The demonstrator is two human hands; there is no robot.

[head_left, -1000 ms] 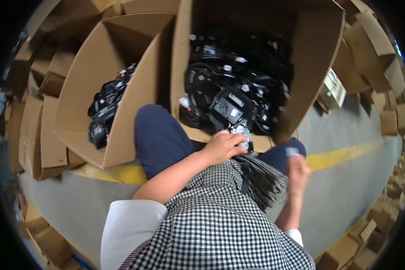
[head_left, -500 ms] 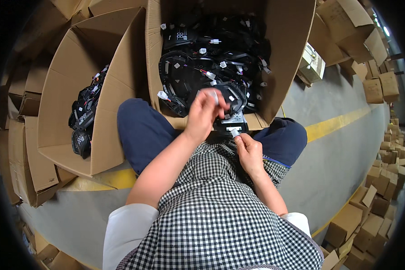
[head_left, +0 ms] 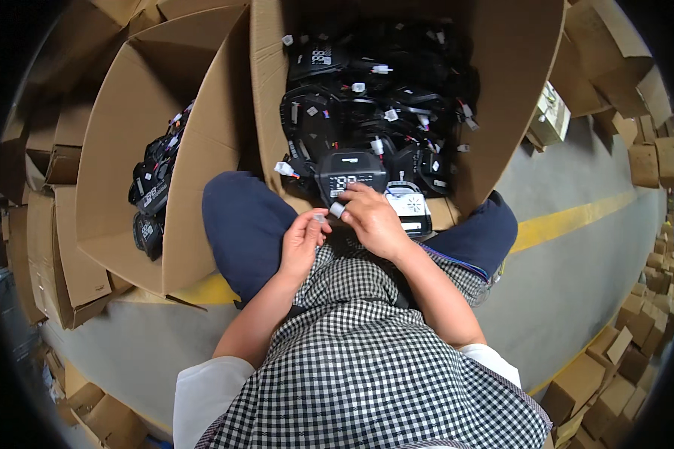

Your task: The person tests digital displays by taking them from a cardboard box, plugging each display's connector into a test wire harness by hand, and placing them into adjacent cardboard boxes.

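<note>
A black digital display unit [head_left: 362,163] sits face up at the near edge of the big carton, lit or printed digits showing. My right hand [head_left: 380,227] reaches over its lower edge, pinching a small greyish-white piece [head_left: 337,209] at the thumb. Close beside it, my left hand [head_left: 298,247] pinches a small translucent whitish piece [head_left: 320,218] between thumb and fingertips. Both pieces are too small to name surely. Right of my right hand lies another black unit with a white label [head_left: 407,205]. A white plug connector [head_left: 284,168] on wires lies left of the display unit.
The big open carton [head_left: 513,97] holds several black display units with white connectors. To the left, another open carton [head_left: 123,112] holds more units [head_left: 156,194]. A white box [head_left: 550,116] stands on the right. Cardboard boxes [head_left: 577,370] pile up around a grey floor with yellow lines.
My right hand has moved left and up, and my left hand down and left, so they now nearly meet. A display unit now shows its face where a unit's back side was seen.
</note>
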